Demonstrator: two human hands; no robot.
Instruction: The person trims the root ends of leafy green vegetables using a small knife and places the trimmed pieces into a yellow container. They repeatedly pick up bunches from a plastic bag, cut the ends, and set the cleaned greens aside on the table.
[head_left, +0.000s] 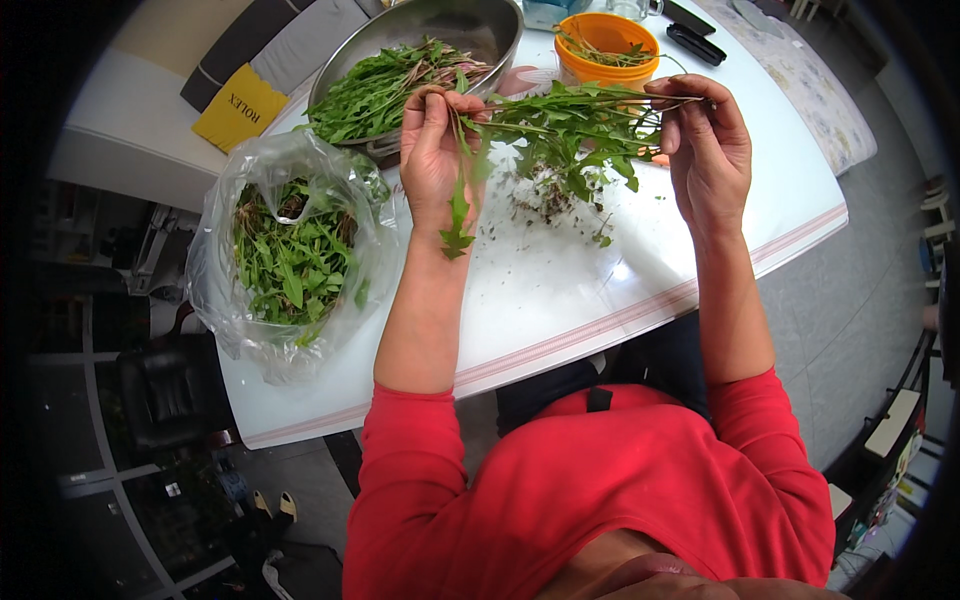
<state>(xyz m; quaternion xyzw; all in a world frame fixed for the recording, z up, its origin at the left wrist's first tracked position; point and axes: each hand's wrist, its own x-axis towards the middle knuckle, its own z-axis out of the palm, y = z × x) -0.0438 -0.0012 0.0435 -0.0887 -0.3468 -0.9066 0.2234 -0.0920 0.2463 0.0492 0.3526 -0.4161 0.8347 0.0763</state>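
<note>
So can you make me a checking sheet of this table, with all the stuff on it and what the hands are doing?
Surface: white table, soil crumbs scattered on it.
Job's things: leafy green stalk; steel bowl of greens; clear bag of greens; orange tub of scraps.
Clutter: yellow card, black case.
Hands: left hand pinches leaves; right hand holds the stalk end.
Cables: nothing seen.
Surroundings: black chair, tiled floor.
</note>
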